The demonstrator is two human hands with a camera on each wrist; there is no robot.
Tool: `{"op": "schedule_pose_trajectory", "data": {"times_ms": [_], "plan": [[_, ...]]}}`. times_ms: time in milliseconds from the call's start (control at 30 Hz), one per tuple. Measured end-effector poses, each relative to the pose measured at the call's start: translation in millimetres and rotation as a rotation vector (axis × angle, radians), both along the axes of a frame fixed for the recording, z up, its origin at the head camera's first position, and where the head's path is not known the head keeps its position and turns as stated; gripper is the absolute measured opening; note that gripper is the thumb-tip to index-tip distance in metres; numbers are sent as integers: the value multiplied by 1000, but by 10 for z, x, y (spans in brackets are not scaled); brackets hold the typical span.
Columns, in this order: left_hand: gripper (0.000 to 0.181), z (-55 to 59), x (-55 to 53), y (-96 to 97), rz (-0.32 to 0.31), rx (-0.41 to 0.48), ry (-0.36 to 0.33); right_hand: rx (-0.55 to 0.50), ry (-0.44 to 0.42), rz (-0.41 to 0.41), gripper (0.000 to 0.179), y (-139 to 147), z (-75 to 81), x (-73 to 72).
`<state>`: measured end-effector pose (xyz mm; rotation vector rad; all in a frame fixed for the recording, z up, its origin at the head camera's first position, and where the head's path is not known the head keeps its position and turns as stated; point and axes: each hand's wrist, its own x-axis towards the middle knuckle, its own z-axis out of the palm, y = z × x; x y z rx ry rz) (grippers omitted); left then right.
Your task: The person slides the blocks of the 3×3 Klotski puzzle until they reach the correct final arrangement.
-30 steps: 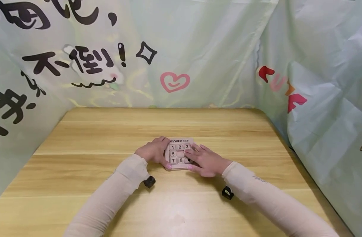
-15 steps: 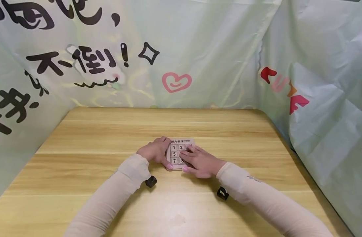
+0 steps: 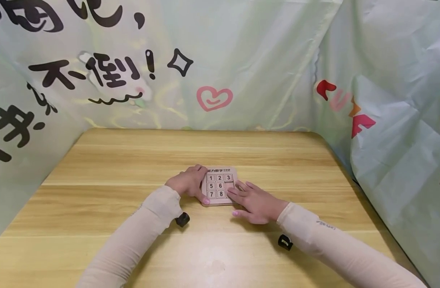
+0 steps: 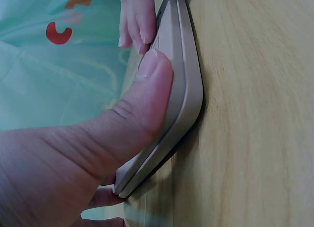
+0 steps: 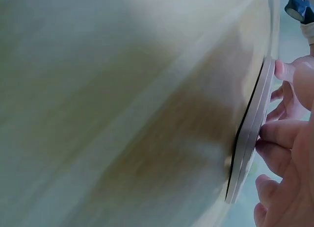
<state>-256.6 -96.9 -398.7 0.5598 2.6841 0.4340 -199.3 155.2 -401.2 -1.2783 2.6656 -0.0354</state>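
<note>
A pale pink sliding number puzzle (image 3: 220,185) lies flat on the table. Its top row reads 1, 2, 3; in the middle row 5 and 6 show with a gap at the right; 7 and 8 are in the bottom row, whose right spot is under fingers. My left hand (image 3: 188,183) grips the puzzle's left side, thumb (image 4: 147,94) at the near corner and fingers at the far one. With extended fingers, my right hand (image 3: 257,202) touches the lower right of the puzzle; its thumb is off the board. In the right wrist view, two fingertips (image 5: 267,138) meet the puzzle's face.
The wood-grain table (image 3: 133,156) stretches around the puzzle. A printed pale green curtain (image 3: 259,68) stands behind it and along the sides. Small black wrist cameras, one at the left wrist (image 3: 182,219) and one at the right (image 3: 285,242), hang close over the table.
The 6 tile has slid left into the centre, leaving the gap at the right of the middle row. My right hand moved left, then back right and nearer. My left hand stayed put.
</note>
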Motion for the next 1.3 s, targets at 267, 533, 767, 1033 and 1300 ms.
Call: {"op": "schedule_pose_trajectory", "data": {"times_ms": [267,533,767,1033,1300], "plan": [[111,32,2,6,-8,-4,1,-4,35,9,63,-12,-2,-124],[112,37,5,16,-9,-8,7,5,21,-6,62,-63,10,-206],[112,21,-1,2,-8,-5,7,21,27,54,63,-145,20,-45],[111,30,2,-8,-13,-2,11,10,37,69,60,-139,22,5],[111,22,19,-4,-2,13,7,3,24,12,58,60,17,11]]}}
